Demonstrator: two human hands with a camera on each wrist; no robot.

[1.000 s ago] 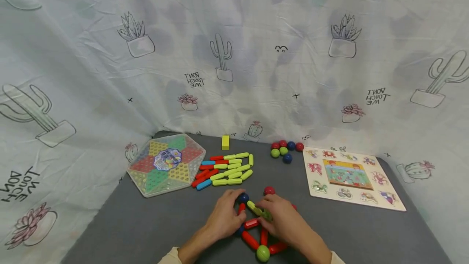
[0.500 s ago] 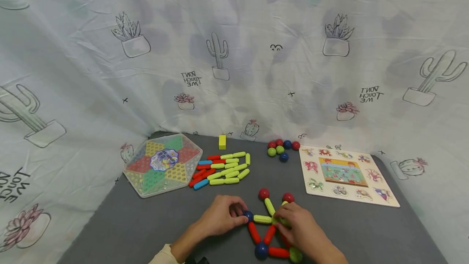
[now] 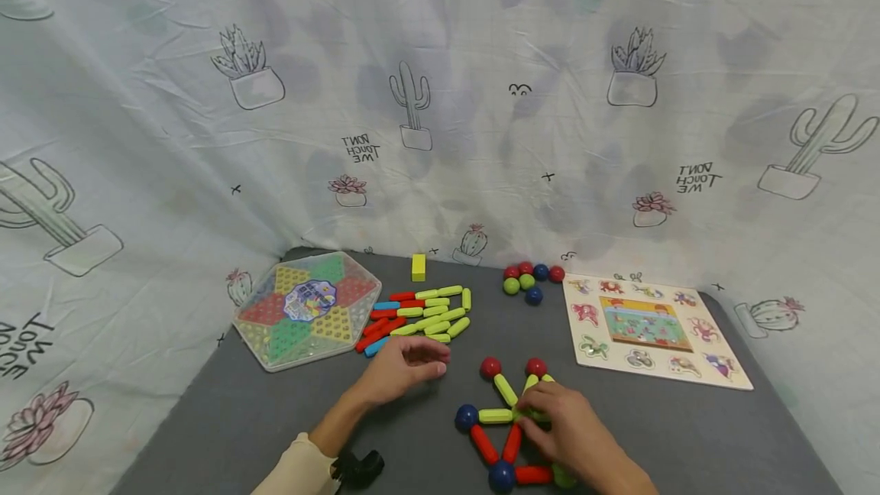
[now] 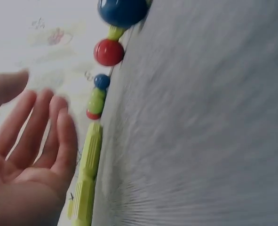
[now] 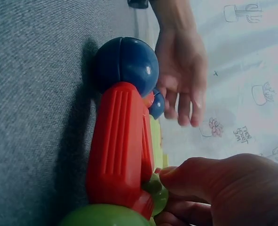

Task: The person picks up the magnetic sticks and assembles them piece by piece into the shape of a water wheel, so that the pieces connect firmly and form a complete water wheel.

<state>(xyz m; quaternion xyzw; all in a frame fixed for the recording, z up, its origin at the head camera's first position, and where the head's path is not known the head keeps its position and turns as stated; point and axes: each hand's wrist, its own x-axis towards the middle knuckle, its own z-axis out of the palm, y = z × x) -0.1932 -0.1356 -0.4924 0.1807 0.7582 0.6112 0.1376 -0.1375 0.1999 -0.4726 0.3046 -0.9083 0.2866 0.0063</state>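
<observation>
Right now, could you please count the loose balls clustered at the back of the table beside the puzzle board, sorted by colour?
Red balls: 3
Green balls: 2
Blue balls: 2
Total: 7

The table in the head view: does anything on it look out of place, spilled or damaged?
Nothing stands out. The loose sticks lie in a heap beside the hexagonal game board, the spare balls cluster by the animal puzzle, and one yellow block stands alone behind the sticks. Nothing looks broken or spilled.
</observation>
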